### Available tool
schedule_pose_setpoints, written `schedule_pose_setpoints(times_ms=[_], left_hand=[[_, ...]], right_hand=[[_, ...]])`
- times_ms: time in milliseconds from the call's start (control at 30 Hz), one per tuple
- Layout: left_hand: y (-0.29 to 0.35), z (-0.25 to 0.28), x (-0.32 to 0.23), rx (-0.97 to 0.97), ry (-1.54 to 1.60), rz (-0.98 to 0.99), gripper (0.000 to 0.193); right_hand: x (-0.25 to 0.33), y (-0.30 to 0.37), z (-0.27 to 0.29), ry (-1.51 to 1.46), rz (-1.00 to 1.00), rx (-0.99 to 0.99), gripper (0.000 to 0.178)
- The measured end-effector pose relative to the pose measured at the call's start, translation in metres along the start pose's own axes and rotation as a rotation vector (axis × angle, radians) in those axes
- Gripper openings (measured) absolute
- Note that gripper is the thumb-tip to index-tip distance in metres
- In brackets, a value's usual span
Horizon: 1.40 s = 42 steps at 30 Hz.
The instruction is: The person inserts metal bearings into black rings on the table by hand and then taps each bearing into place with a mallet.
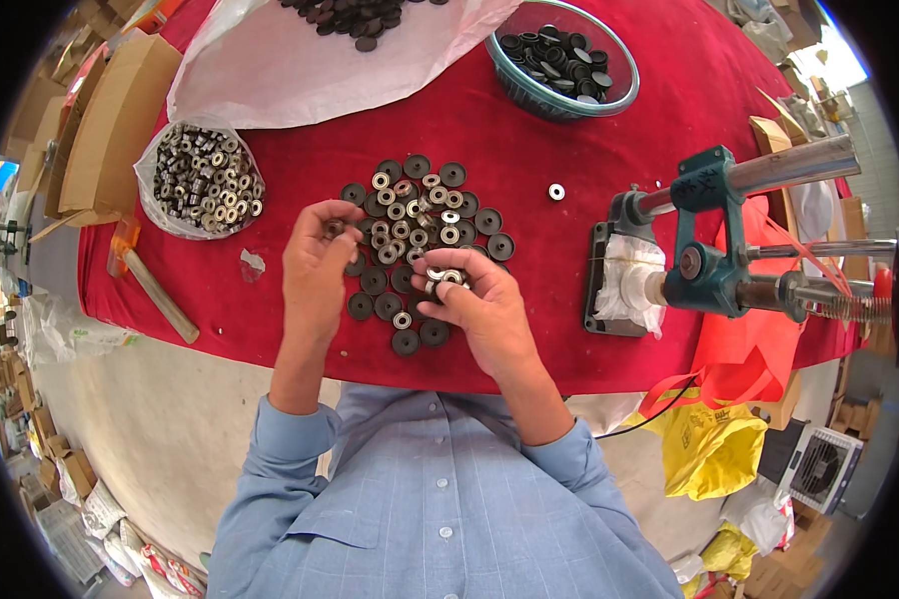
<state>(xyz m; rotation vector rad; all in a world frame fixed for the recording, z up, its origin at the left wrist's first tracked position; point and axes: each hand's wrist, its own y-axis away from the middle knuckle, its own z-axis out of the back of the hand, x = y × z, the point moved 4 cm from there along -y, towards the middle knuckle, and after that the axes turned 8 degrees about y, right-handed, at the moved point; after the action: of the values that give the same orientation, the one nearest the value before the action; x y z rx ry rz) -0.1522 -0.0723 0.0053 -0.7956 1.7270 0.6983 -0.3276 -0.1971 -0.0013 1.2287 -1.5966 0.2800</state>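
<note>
Right hand point(484, 302) has its grip curled around a few metal bearings point(452, 276), right near the others. Left hand point(315, 255) is mostly curled in, but honestly can't tell if that grip has anything. Loose bearings sit on and among black wheels point(405, 342) on the red-covered desk point(295, 165), full bag point(185, 234) off left.

White sheet point(370, 90) cut off up top, press point(709, 285) fading into darkness, small piece point(336, 229) mostly hidden in the left hand point(315, 260)
</note>
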Motion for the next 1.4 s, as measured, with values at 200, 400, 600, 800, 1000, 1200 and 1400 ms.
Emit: schedule_pose_setpoints(times_ms=[200,400,600,800,1000,1200,1400], left_hand=[[0.023,0.032,-0.015,-0.077,0.17,0.074,0.031],[0.049,0.051,0.003,-0.12,0.079,0.179,0.025],[0.06,0.046,0.008,-0.128,-0.028,0.163,0.018],[0.059,0.047,0.015,-0.056,-0.165,0.112,0.021],[0.063,0.034,0.013,-0.134,-0.045,0.147,0.013],[0.072,0.042,0.015,-0.133,-0.095,0.137,0.016],[0.075,0.048,0.015,-0.119,-0.168,0.114,0.014]], right_hand=[[0.013,0.002,0.014,0.239,0.094,-0.123,0.032],[0.019,-0.003,0.005,0.714,0.265,-0.131,0.028],[0.034,-0.009,0.014,0.834,0.472,-0.237,0.029],[0.048,-0.01,0.031,0.962,0.51,-0.271,0.034],[0.052,-0.025,0.038,0.672,0.521,-0.301,0.031],[0.058,-0.016,0.065,0.54,0.393,-0.371,0.024],[0.047,-0.002,0.08,0.636,0.364,-0.367,0.02]])
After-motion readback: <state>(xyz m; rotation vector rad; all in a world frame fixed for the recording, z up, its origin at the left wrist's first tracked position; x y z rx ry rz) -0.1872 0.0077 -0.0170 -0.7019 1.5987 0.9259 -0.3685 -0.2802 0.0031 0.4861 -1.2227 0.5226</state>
